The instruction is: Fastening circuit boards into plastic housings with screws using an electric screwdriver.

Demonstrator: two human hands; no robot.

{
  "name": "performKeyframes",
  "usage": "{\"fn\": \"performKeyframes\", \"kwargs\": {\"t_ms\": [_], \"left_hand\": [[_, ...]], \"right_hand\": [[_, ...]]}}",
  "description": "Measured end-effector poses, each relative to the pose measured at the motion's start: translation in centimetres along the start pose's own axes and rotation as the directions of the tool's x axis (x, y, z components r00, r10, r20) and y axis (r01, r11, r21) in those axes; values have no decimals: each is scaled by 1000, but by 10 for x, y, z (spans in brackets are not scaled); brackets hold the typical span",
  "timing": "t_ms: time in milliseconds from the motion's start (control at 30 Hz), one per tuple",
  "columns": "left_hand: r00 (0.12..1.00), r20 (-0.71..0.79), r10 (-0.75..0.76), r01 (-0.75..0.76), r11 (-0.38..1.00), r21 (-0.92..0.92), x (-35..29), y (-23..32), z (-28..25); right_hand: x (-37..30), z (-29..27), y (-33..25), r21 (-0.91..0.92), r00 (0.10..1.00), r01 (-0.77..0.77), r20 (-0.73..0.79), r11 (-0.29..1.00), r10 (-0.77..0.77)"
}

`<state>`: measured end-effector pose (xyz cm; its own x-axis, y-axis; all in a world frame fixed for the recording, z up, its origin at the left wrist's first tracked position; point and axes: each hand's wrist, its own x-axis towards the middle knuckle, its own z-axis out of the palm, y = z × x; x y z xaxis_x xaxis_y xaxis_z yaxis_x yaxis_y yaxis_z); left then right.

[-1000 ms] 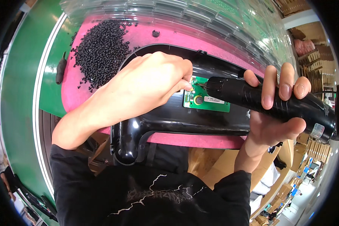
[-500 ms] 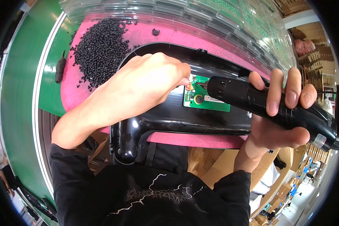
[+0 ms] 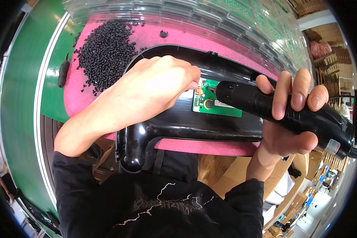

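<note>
My right hand (image 3: 291, 107) is wrapped round a black electric screwdriver (image 3: 250, 101), its cord leaving at the right. The driver's nose is over a green circuit board (image 3: 222, 110), and its tip is mostly hidden there. My left hand (image 3: 162, 81) is closed in a pinch at the board's left edge, beside a small red and white connector (image 3: 198, 90). What its fingertips hold is out of sight. The board lies inside a glossy black plastic housing (image 3: 194, 133), a wide shell with a raised rim and a rounded arm at the near left.
A heap of small black parts (image 3: 105, 53) lies on the pink mat (image 3: 77, 93). One small black ring-like piece (image 3: 164, 34) sits apart. Clear plastic trays (image 3: 210, 20) are stacked at the back. A dark-handled tool (image 3: 63, 72) lies on the green surface at left.
My right hand and the screwdriver have shifted slightly left, and its nose now sits closer over the board, hiding the tip. My left hand and the housing have hardly moved.
</note>
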<state>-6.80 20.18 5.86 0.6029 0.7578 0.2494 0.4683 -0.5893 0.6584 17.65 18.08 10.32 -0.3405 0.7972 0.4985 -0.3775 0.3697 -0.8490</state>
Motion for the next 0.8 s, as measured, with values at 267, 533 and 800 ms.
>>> {"fn": "performKeyframes", "kwargs": {"t_ms": [267,533,800], "left_hand": [[999,43,6,-8,999,31,2,4,-1],[996,83,-40,35,998,59,1,8,-7],[1000,7,31,-31,999,9,-1,9,-3]], "right_hand": [[10,28,-1,-135,977,-89,-204,987,60],[42,32,0,-221,975,-222,-63,950,213],[41,33,10,-220,989,-141,-65,965,130]]}}
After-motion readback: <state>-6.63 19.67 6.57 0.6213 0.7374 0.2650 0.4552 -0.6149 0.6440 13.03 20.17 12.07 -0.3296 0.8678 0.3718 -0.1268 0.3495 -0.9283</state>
